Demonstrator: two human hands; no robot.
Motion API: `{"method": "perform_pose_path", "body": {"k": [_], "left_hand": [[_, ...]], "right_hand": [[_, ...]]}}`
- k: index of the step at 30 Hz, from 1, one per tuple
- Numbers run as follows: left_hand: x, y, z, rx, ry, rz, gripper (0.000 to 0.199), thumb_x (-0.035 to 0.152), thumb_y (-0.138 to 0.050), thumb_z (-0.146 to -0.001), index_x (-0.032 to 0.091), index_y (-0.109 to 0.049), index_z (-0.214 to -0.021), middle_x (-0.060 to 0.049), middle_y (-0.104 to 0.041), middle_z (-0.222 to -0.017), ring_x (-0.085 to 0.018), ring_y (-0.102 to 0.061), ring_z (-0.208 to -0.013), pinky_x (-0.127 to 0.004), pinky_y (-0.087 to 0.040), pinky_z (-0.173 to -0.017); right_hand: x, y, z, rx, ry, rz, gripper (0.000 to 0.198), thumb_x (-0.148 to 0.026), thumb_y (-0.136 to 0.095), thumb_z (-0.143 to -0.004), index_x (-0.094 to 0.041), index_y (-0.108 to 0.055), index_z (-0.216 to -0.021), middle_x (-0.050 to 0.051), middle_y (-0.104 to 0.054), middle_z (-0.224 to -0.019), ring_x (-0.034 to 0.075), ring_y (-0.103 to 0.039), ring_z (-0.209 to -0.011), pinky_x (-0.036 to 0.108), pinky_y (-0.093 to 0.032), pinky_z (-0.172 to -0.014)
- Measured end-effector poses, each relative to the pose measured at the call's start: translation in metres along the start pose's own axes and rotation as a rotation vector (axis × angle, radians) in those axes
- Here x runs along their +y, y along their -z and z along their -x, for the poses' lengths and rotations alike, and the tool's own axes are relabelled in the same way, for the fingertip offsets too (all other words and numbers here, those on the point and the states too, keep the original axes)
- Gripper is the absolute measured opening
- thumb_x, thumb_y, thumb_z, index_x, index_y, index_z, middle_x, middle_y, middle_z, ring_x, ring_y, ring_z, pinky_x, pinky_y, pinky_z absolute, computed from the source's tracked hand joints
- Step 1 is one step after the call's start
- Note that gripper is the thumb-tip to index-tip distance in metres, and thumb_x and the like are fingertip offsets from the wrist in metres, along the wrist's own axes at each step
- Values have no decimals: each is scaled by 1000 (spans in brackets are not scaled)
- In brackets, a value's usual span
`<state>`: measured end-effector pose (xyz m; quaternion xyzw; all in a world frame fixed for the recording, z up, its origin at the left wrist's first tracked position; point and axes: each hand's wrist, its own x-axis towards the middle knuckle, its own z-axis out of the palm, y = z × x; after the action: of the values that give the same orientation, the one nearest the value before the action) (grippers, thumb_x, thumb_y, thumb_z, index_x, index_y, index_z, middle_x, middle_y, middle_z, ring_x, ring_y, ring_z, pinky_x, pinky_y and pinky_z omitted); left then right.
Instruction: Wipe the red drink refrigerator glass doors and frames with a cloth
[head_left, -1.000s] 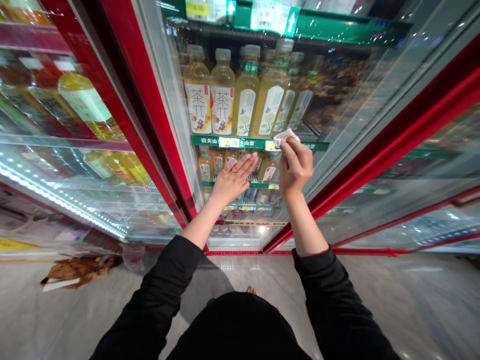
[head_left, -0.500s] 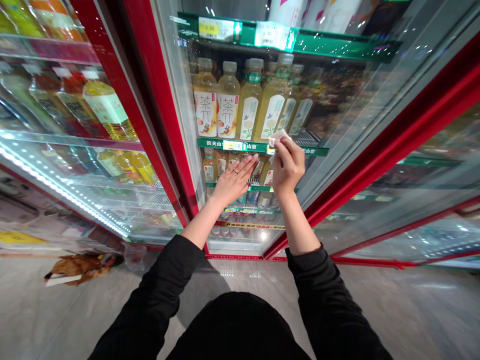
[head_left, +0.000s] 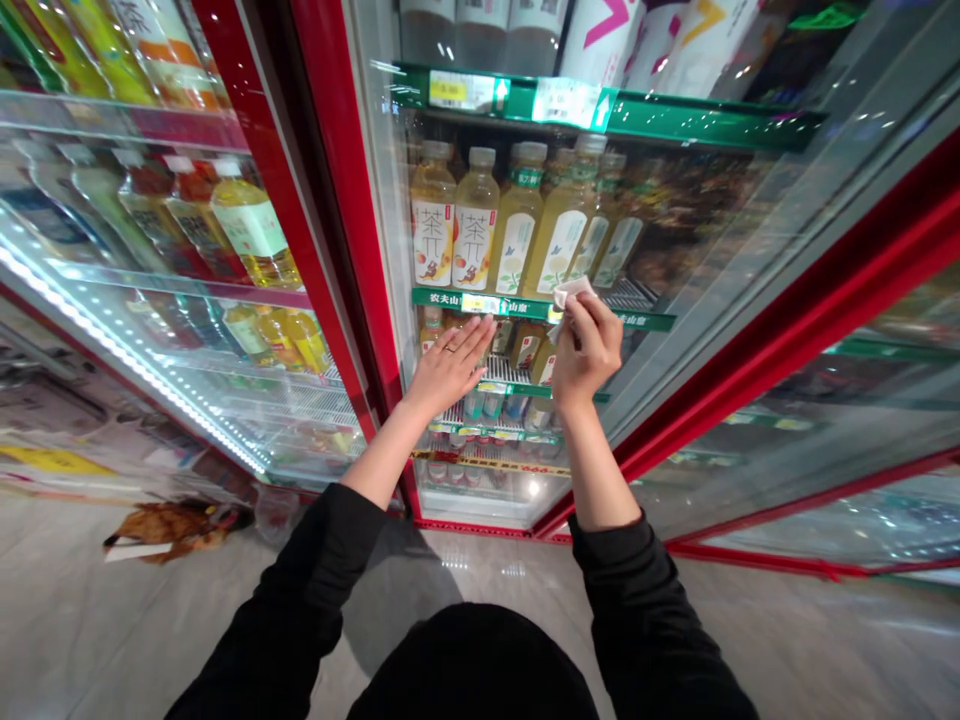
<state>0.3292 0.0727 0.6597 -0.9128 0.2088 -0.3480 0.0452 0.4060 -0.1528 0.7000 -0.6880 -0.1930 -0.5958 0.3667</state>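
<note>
The red-framed fridge holds bottles of yellow drink.

Left hand: palm side hidden; contact with glass can't be told. Covers some lower bottles toward the lower shelf's left end. Wipe: partly inside right hand, full shape unseen. Same hand blocks lettering along the middle shelf's front edge. At that shelf's right end, reflections blur the view. Upper bottles: tops cut by frame. Price tags: small print illegible. Sleeves run off the bottom. Brown item on floor: blurred, unidentifiable.
</note>
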Motion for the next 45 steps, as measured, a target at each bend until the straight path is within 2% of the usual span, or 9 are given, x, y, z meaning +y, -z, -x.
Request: {"method": "perform_pose_path", "body": {"k": [6, 9, 13, 17, 21, 24, 30, 38, 45], "left_hand": [[0, -15, 0, 37, 16, 3, 93, 34, -47, -113, 20, 22, -174, -10, -17, -185, -25, -25, -171, -43, -16, -142], [-1, -17, 0, 53, 9, -3, 92, 37, -45, -114, 20, 21, -174, -10, -21, -184, -24, -27, -171, -43, -19, -142], [0, -22, 0, 102, 19, -36, 90, 40, -44, -115, 19, 20, -175, -11, -26, -183, -22, -30, -170, -41, -19, -141], [1, -24, 0, 90, 7, -48, 93, 36, -47, -112, 16, 18, -175, -12, -25, -183, -22, -27, -171, -41, -19, -141], [-1, -15, 1, 92, -20, -81, 93, 34, -49, -111, 13, 11, -177, -11, -23, -183, -22, -23, -172, -41, -16, -142], [-6, -5, 5, 103, -65, -130, 84, 35, -44, -114, 14, 4, -179, -8, -25, -183, -17, -19, -172, -37, -15, -143], [-25, 9, 24, 116, -29, -227, 77, 33, -41, -116, 15, -1, -179, -5, -32, -182, -14, -18, -172, -34, -13, -143], [-55, 4, 32, 40, -5, -167, 78, 36, -40, -116, 20, 2, -179, -6, -29, -183, -17, -23, -171, -37, -20, -141], [-54, -16, 31, 42, 20, -127, 81, 35, -44, -113, 21, 0, -180, -5, -22, -185, -18, -15, -173, -39, -14, -143]], "right_hand": [[1, 30, 8, -358, 220, 64, 35, -21, -54, -110, -30, -83, -126, 9, -82, -127, 26, -74, -124, 46, -64, -108], [12, 41, 5, -259, 203, 79, 32, -21, -56, -110, -30, -84, -125, 9, -82, -125, 26, -75, -118, 46, -64, -105], [6, 23, -7, -38, 100, 35, 31, -24, -56, -111, -29, -85, -122, 11, -81, -119, 27, -76, -113, 50, -64, -103], [-19, 1, -7, -110, 76, 36, 35, -23, -53, -111, -32, -83, -127, 10, -80, -125, 27, -75, -121, 49, -64, -107], [-25, 8, 5, -263, 227, 13, 37, -17, -54, -110, -31, -81, -130, 8, -81, -129, 25, -75, -124, 43, -63, -111], [-17, 14, 6, -174, 277, -3, 34, -16, -57, -110, -28, -82, -128, 9, -82, -125, 24, -77, -118, 41, -65, -106], [-29, -14, -3, 79, 92, 55, 30, -23, -56, -111, -26, -84, -125, 11, -81, -122, 25, -77, -114, 45, -66, -102], [-34, -5, 18, -397, 292, 7, 37, -15, -57, -110, -29, -80, -135, 9, -80, -134, 25, -73, -130, 45, -62, -115], [-22, -10, 0, 43, 72, 48, 33, -26, -53, -113, -27, -82, -130, 12, -79, -125, 30, -76, -120, 53, -64, -107]]}}
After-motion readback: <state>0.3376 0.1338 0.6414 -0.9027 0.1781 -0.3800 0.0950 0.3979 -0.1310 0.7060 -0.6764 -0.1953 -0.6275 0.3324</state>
